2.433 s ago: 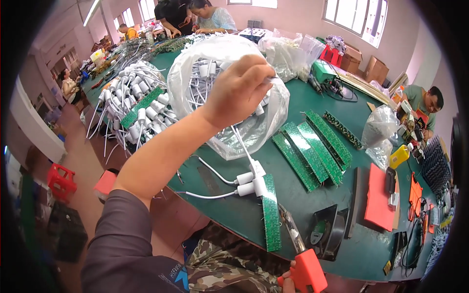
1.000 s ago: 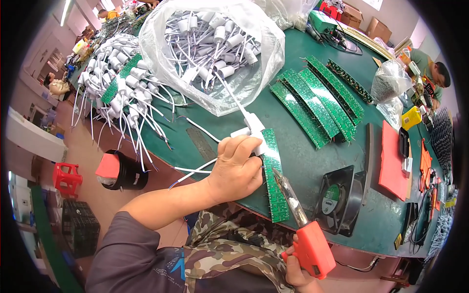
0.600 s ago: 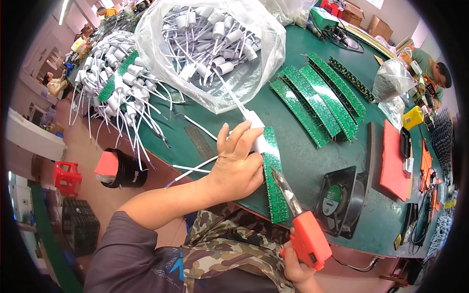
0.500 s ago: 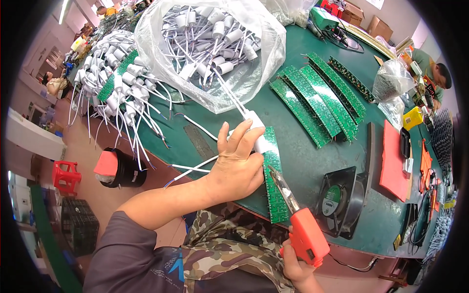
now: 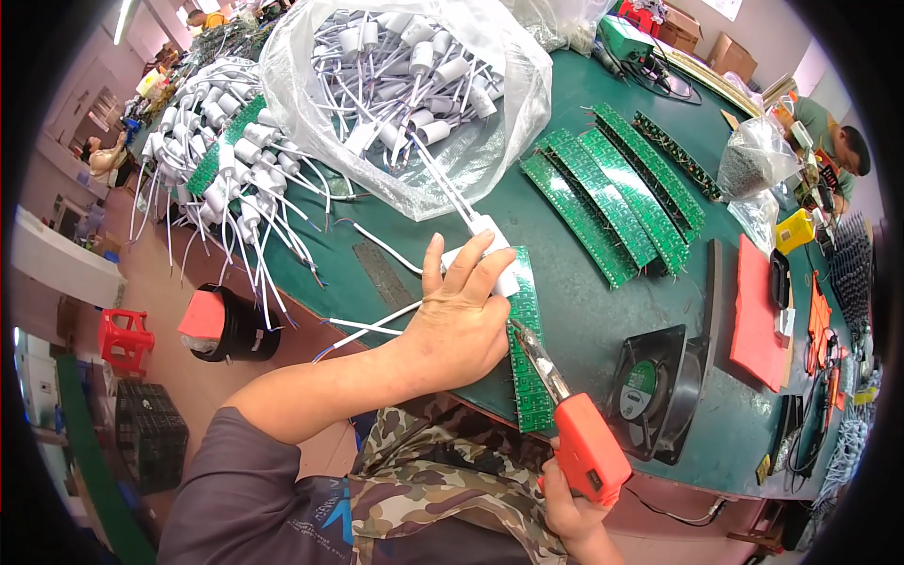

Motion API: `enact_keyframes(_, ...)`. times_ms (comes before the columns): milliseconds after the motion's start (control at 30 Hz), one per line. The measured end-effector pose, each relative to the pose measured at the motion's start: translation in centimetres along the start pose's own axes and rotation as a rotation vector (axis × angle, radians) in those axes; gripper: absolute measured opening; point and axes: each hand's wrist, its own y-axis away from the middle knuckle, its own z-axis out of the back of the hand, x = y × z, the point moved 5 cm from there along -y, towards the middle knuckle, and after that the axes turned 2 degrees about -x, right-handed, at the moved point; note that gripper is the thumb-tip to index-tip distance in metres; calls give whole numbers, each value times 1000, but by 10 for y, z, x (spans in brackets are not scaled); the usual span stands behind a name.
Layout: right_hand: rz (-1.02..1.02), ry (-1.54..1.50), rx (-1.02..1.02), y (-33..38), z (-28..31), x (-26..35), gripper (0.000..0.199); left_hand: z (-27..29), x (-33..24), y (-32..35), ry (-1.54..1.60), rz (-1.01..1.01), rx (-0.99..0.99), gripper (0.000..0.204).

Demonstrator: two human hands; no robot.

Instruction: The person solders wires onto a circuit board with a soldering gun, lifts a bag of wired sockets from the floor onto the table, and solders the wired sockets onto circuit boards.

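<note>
My left hand (image 5: 457,330) is closed on a white cylindrical capacitor with white wire leads (image 5: 507,282), at the upper end of a long green circuit board strip (image 5: 532,400). Its fingertips press along the capacitor; the thumb side is hidden under the hand. In my right hand (image 5: 573,516) is a red soldering gun (image 5: 593,447), gripped by its handle. The gun's metal tip points up and left, close to the board's left edge beside my left hand. Whether the tip touches a wire or the board is too small to tell.
A clear plastic bag (image 5: 513,141) of white capacitors stands ahead, with a pile of more capacitors (image 5: 250,151) to its left. Several green board strips (image 5: 612,202) lie at the far right. A black fan (image 5: 650,391) and a red mat (image 5: 756,311) are on the right.
The soldering gun has shifted slightly left, its tip nearer my left hand. My left hand stays almost in place, still holding the capacitor.
</note>
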Motion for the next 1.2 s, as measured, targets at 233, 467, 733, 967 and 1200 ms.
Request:
enact_keyframes(233,47,37,-8,-1,1,4,34,1,1,2,7,0,-20,12)
enact_keyframes(467,-3,29,-10,2,2,2,30,-1,2,1,39,10,-16,12)
enact_keyframes(733,-84,-50,-36,7,1,-4,29,-1,2,1,38,11,-7,12)
enact_keyframes(967,-15,22,-45,6,1,-1,31,-1,2,0,38,7,-9,12)
enact_keyframes(1200,12,64,-25,0,1,5,32,-1,2,-1,39,11,3,11)
